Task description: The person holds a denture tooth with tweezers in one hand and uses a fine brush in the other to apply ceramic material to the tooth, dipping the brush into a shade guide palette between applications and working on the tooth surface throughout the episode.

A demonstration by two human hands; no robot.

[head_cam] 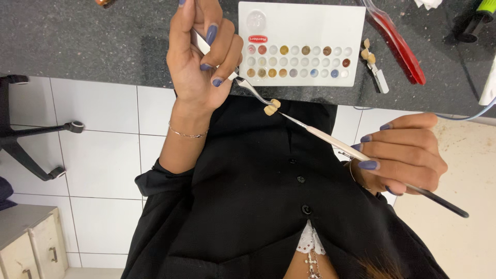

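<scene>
So a slim silver metal tweezer-like holder [247, 87] is gripped in the left hand [201, 57], fingers curled tight around its handle, and a small cream-coloured tooth-shaped piece [272, 107] is clamped at its tip, held up in the air just off the edge of the dark speckled worktop [93, 36]. A thin brush with a pale shaft and black end [361, 155] is pinched in the right hand [408, 155], its fine tip touching the tooth piece. A white rectangular palette with rows of little colour wells [301, 44] is lying on the worktop just behind, with a red transparent tool [400, 49] beside it.
</scene>
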